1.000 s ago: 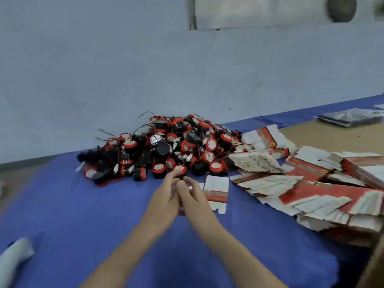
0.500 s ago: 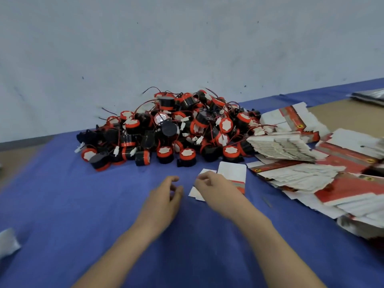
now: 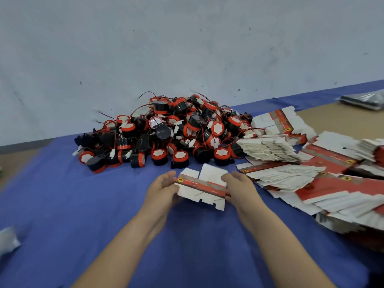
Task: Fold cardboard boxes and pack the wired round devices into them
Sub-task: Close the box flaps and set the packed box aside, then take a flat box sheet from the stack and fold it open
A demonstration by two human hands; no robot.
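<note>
A flat white box blank with a red stripe is held just above the blue cloth, in front of me. My left hand grips its left edge, fingers curled round it. My right hand grips its right edge the same way. Behind the blank lies a big heap of round black-and-red wired devices, with thin red and black wires sticking out. Stacks of flat red-and-white box blanks spread over the right side of the table.
A blue cloth covers the table up to a pale wall at the back. A white crumpled object lies at the left edge. A dark plastic-wrapped packet sits far right on bare brown tabletop.
The hands were close together, then moved apart over the blank lying on the cloth. Now both hands hold that blank by its ends, lifted and turned with the red stripe up.
</note>
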